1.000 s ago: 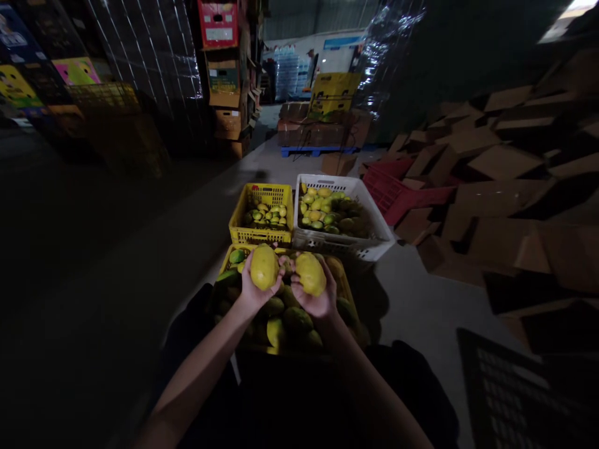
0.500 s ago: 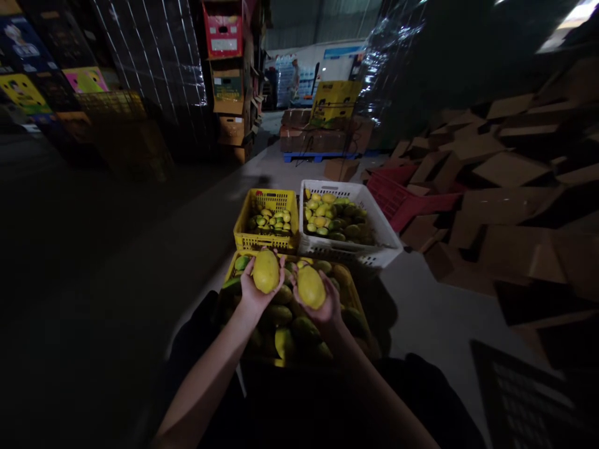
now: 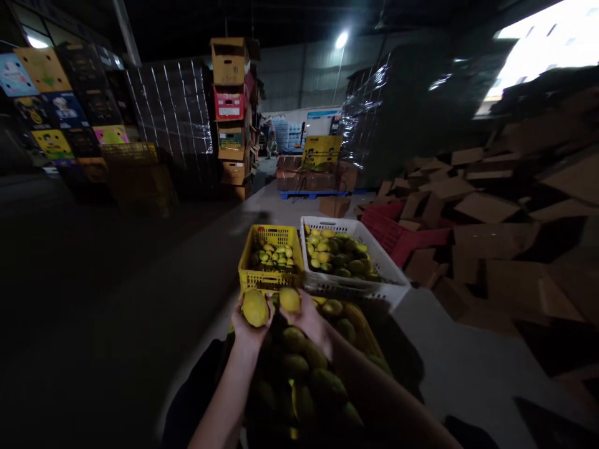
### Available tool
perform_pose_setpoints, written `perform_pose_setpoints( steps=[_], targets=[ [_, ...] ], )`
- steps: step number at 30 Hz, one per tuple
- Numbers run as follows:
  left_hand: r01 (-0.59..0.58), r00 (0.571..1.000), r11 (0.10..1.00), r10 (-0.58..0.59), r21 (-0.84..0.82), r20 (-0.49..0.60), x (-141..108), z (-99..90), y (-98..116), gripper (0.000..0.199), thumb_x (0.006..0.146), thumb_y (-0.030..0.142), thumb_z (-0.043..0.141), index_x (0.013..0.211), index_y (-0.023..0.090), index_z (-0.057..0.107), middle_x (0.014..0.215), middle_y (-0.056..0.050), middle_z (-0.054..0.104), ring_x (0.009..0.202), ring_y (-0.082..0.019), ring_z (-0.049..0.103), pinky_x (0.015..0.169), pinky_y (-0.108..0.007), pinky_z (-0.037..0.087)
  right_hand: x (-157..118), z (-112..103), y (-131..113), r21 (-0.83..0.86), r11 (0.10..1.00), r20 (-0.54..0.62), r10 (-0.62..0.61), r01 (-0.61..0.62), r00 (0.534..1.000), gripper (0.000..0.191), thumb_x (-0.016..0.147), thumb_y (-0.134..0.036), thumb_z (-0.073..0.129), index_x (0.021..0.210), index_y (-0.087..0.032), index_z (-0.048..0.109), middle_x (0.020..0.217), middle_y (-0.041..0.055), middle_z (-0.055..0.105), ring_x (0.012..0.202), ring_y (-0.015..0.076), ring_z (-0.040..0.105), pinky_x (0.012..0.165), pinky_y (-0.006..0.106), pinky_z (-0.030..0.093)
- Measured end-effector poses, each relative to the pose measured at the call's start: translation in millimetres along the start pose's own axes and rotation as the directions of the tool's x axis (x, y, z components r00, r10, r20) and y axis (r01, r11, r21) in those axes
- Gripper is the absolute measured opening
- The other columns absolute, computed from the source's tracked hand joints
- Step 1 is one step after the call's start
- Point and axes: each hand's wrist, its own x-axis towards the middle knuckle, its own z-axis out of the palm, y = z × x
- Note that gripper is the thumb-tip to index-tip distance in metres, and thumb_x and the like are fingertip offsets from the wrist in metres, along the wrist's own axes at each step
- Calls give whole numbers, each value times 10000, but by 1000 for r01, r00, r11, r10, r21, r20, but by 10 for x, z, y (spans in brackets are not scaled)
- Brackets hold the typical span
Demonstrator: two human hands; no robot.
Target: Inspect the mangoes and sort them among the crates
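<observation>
My left hand (image 3: 249,332) is wrapped round a yellow papaya (image 3: 255,307) and holds it up. A second yellow papaya (image 3: 289,300) is in the grasp of my right hand (image 3: 309,319), close beside the first but apart from it. Both hands are above the far part of a yellow crate (image 3: 370,333) filled with larger green and yellow papayas (image 3: 296,366). Behind it, a smaller yellow crate (image 3: 269,278) contains several small yellow-green fruits. To its right, a white crate (image 3: 350,289) holds many yellow and green fruits.
Flattened and loose cardboard boxes (image 3: 491,243) are heaped at the right, with a red crate (image 3: 397,240) at the heap's edge. Further back are a blue pallet (image 3: 309,194) with boxes and a tall box stack (image 3: 230,106). Wrapped stacks (image 3: 171,118) stand left.
The view has tilted up, so the crates sit lower in the picture. My right hand has moved left with its papaya, closer to my left hand and the small yellow crate.
</observation>
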Motion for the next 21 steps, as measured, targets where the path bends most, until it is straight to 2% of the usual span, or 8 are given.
perform_pose_setpoints(
  steps=[1, 2, 5, 7, 8, 10, 14, 21],
  targets=[
    [-6, 1000, 1000, 6, 4, -9, -11, 9, 18, 440, 844, 295, 489, 1251, 158, 589, 890, -114, 697, 737, -241, 714, 618, -322, 602, 150, -2, -188, -61, 998, 0, -18, 18, 1000, 367, 884, -238, 386, 522, -268, 437, 446, -38, 597, 575, 94, 657, 499, 214, 551],
    [-13, 1000, 1000, 13, 8, -25, -29, 26, 31, 455, 847, 296, 482, 1268, 156, 583, 879, -111, 693, 723, -236, 709, 610, -317, 599, 276, -19, -354, -61, 998, -11, -33, 32, 999, 347, 890, -237, 404, 549, -260, 468, 481, -25, 627, 626, 93, 677, 570, 232, 575],
    [-48, 996, 999, 49, 14, -80, -103, 93, 44, 476, 856, 282, 441, 1294, 150, 572, 843, -91, 675, 688, -217, 696, 578, -290, 585, 443, -142, -590, 223, 974, -64, -16, 30, 998, 154, 843, -249, 581, 691, -266, 566, 671, 31, 715, 757, 152, 740, 688, 318, 628],
    [-73, 993, 997, 74, 12, -88, -150, 127, 41, 472, 840, 263, 444, 1280, 156, 578, 838, -79, 670, 685, -211, 695, 564, -278, 581, 370, -266, -481, 360, 932, -25, 55, -43, 998, 34, 791, -269, 653, 814, -257, 631, 837, 77, 750, 760, 182, 750, 711, 341, 637],
    [-73, 994, 997, 74, 13, -81, -169, 134, 40, 469, 825, 255, 451, 1265, 159, 584, 840, -79, 669, 681, -210, 694, 553, -274, 579, 292, -334, -360, 357, 930, 13, 88, -87, 996, 89, 777, -274, 671, 859, -248, 651, 908, 100, 756, 757, 188, 751, 693, 331, 635],
    [-44, 998, 999, 46, 26, -54, -191, 128, 44, 471, 794, 242, 464, 1237, 154, 595, 839, -92, 668, 664, -206, 688, 528, -265, 569, 90, -475, -55, 275, 942, 93, 171, -190, 981, 144, 765, -297, 693, 887, -224, 674, 989, 147, 759, 739, 204, 751, 650, 315, 623],
    [12, 1000, 997, -10, 73, -25, -191, 72, 68, 505, 736, 215, 488, 1222, 136, 601, 796, -109, 668, 634, -209, 674, 498, -257, 546, -297, -698, 410, 150, 950, 104, 261, -275, 960, 168, 735, -370, 716, 815, -226, 691, 931, 151, 764, 690, 217, 740, 622, 330, 593],
    [-8, 996, 974, 28, 226, -86, -121, -127, -8, 418, 749, 198, 513, 1158, 173, 596, 754, -79, 669, 606, -217, 671, 481, -269, 533, -587, -659, 438, 118, 976, 188, 161, -185, 969, 349, 709, -512, 670, 867, -204, 709, 921, 118, 745, 777, 245, 724, 877, 458, 565]
  ],
)
